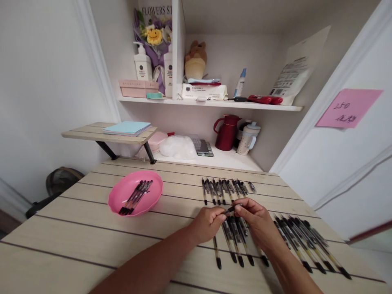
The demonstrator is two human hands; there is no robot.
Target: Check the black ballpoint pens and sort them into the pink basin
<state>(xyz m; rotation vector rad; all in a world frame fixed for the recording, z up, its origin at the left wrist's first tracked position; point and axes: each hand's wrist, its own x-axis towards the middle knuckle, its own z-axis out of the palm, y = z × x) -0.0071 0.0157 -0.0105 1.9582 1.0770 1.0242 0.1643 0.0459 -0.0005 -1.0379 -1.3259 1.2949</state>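
Both my hands meet above the middle of the table, pinching a dark pen (229, 210) between them. My left hand (206, 223) is closed round one end, and the thumb and fingers of my right hand (255, 218) close on the other. Much of the pen is hidden by my fingers. Beneath my hands lie several pens (240, 245) with black caps and yellowish tips, side by side. A row of pens and short pen parts (222, 190) is behind them. To the right is another group of black-capped pens (306, 241). Several assembled-looking pens (137, 196) rest in a pink bowl (154, 181) at left.
A small raised stand (82, 131) with blue paper (127, 127) stands at the table's back left. Behind the table, a shelf (254, 107) holds bottles, a box and a plush toy. Under it are a red jug (227, 132) and a pale cup (247, 139).
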